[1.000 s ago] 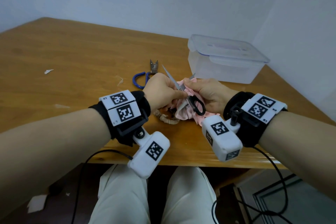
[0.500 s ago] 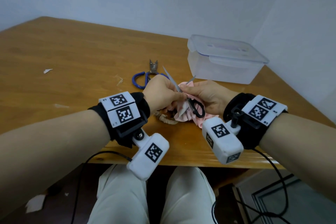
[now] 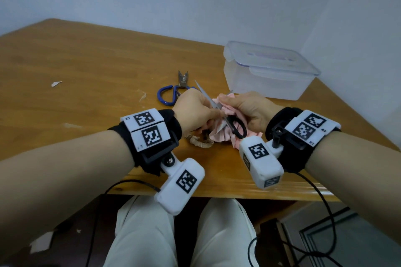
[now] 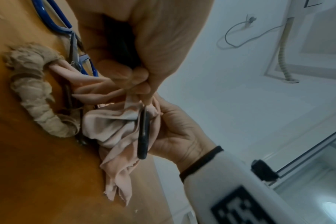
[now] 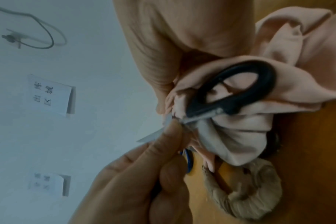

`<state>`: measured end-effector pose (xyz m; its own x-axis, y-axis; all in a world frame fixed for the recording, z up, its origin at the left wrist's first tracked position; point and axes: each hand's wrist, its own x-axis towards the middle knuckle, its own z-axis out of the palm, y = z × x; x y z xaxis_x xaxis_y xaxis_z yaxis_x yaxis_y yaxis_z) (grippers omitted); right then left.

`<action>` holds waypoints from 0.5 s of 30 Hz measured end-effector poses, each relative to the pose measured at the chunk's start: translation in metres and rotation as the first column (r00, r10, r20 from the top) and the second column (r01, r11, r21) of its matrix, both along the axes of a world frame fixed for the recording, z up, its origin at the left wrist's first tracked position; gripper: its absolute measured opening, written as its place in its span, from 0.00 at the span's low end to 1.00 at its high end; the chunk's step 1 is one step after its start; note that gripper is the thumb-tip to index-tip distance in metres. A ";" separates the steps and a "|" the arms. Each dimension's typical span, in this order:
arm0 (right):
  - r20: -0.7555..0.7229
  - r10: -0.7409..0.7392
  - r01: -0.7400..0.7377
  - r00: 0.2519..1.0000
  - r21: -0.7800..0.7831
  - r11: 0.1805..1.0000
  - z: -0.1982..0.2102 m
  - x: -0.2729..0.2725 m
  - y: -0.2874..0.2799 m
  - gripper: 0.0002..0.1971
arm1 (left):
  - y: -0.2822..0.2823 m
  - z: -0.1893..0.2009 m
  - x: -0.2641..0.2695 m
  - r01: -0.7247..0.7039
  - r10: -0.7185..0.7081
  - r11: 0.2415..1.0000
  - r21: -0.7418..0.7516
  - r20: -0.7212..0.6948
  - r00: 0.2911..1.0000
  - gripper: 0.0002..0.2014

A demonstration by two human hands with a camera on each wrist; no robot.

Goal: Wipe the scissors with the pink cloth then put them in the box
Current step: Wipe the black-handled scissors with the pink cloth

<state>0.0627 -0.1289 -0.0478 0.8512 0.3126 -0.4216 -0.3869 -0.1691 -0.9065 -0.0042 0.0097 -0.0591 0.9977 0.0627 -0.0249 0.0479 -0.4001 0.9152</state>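
Observation:
Black-handled scissors [image 3: 236, 129] are held open just above the table's near edge, one blade [image 3: 202, 92] pointing up and away. My left hand [image 3: 208, 115] grips them near the pivot, with one handle loop hidden inside the fist. My right hand [image 3: 225, 102] pinches the pink cloth [image 3: 221, 136] around the other blade. The free handle loop [image 5: 240, 84] lies against the cloth [image 5: 230, 136]. In the left wrist view the same loop [image 4: 144, 136] appears edge-on against the bunched cloth [image 4: 115, 128]. The clear plastic box [image 3: 269, 73] stands at the back right with its lid on.
Blue-handled scissors [image 3: 171, 94] lie on the wooden table [image 3: 86, 71] just behind my left hand. A third pair with beige-wrapped handles [image 3: 201, 143] lies under the hands, partly covered by the cloth. Paper scraps [image 3: 56, 83] lie at the left.
The cloth in my right hand has shifted slightly along the blade, and both hands moved a little. Both grips are the same.

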 end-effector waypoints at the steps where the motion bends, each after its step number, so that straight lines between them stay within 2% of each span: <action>1: -0.008 -0.030 0.030 1.000 0.012 0.999 0.002 0.001 -0.001 0.09 | 0.000 0.001 0.000 -0.002 0.002 1.000 0.007 -0.004 1.000 0.17; 4: -0.020 -0.030 0.030 0.999 -0.005 1.000 0.002 0.000 -0.002 0.09 | 0.001 0.001 0.000 0.004 -0.003 1.000 0.022 -0.013 1.000 0.16; 8: -0.038 0.052 -0.053 0.998 -0.036 0.998 -0.003 -0.010 0.001 0.17 | -0.001 -0.002 -0.002 0.016 -0.016 1.000 0.013 -0.020 1.000 0.14; 11: -0.009 0.003 -0.003 1.000 -0.034 0.999 0.000 -0.007 0.002 0.20 | -0.002 -0.002 -0.001 0.004 -0.005 0.999 0.035 0.006 1.000 0.17; 15: 0.016 -0.075 0.076 0.997 -0.062 0.995 0.002 -0.002 0.005 0.15 | -0.002 0.000 0.000 -0.006 0.006 1.000 0.022 -0.008 1.000 0.17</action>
